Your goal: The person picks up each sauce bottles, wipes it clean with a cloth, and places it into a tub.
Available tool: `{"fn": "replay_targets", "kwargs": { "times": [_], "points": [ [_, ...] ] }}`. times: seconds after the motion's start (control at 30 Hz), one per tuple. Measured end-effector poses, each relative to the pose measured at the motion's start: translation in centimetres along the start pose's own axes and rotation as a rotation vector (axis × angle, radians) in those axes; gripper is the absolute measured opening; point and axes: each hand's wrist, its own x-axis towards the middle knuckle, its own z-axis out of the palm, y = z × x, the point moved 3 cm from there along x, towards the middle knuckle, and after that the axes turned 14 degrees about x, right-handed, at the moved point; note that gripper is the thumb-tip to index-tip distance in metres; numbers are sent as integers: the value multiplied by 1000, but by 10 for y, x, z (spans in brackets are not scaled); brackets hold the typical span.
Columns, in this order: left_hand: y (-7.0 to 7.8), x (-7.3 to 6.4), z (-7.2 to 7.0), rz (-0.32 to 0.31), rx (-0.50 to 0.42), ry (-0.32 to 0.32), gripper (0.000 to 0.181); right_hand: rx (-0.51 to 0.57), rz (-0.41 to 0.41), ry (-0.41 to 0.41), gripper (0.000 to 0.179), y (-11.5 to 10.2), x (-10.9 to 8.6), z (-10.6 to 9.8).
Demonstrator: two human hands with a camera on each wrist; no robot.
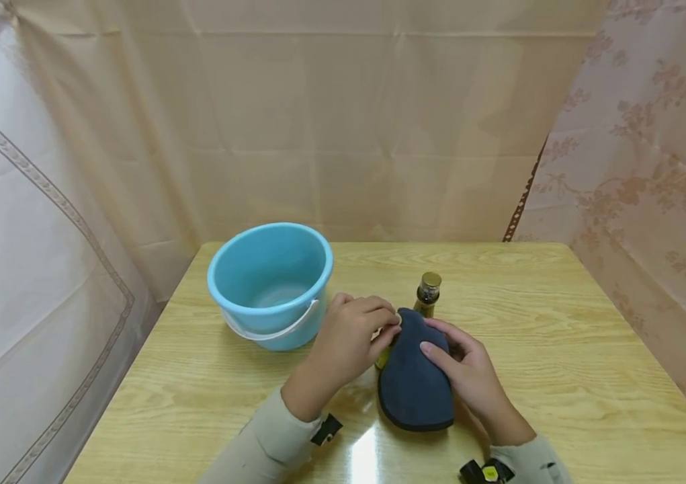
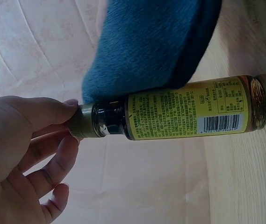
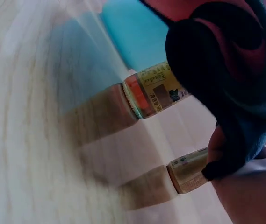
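My left hand [image 1: 355,331] pinches the gold cap [image 2: 87,121] of a glass bottle [image 2: 189,112] with a yellow printed label and a barcode. This bottle stands upright on the table, mostly hidden behind the cloth in the head view. My right hand [image 1: 469,370] grips a dark blue soft fabric piece [image 1: 415,380] with black edging, thumb on its near face. Its reddish lining [image 3: 226,51] shows in the right wrist view. The fabric lies against the bottle's side. A second bottle [image 1: 427,294] with a gold cap stands just behind it.
A light blue bucket [image 1: 270,269] with a white handle [image 1: 273,333] stands on the left of the wooden table [image 1: 560,376]. Beige curtains [image 1: 355,121] hang behind the table, with patterned cloth [image 1: 651,168] along the right side.
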Motion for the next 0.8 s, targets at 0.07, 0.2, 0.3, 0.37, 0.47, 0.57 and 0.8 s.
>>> {"fn": "replay_targets", "kwargs": {
  "times": [0.07,0.2,0.3,0.37,0.47,0.57,0.8],
  "points": [
    [0,0,0,-5,-3,-2,7,-4,15,-2,44,1,1,0],
    [1,0,0,-4,-2,1,6,-16,42,7,44,3,2,-1],
    [1,-1,1,-1,-2,9,6,-40,68,23,44,6,2,-2],
    [1,-1,2,1,-5,14,6,-59,82,30,43,7,2,-2],
    [0,-2,3,4,-10,17,6,-86,91,34,42,10,2,-2],
    [0,-2,3,6,-17,19,6,-116,92,30,41,12,2,-3],
    [-1,-1,0,4,-22,-12,6,-268,112,14,40,19,6,-5]
  ]
}}
